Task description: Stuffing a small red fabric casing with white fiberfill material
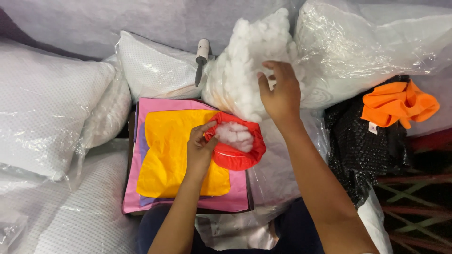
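My left hand (200, 146) pinches the rim of a red fabric cover (238, 153) and holds it open; white fluffy stuffing (233, 134) shows inside it. Just above, my right hand (280, 91) reaches into a big heap of white stuffing (247, 66) in a clear plastic bag, fingers curled into the fluff. The red cover rests over a yellow fabric piece (172, 150) lying on a pink fabric stack (235, 195).
White pillows in plastic (47, 113) lie at the left, another (155, 70) behind. A white-handled knife (201, 59) rests near the stuffing. A large clear bag (372, 51) sits at upper right, with orange fabric (398, 103) on black bubble wrap (355, 146).
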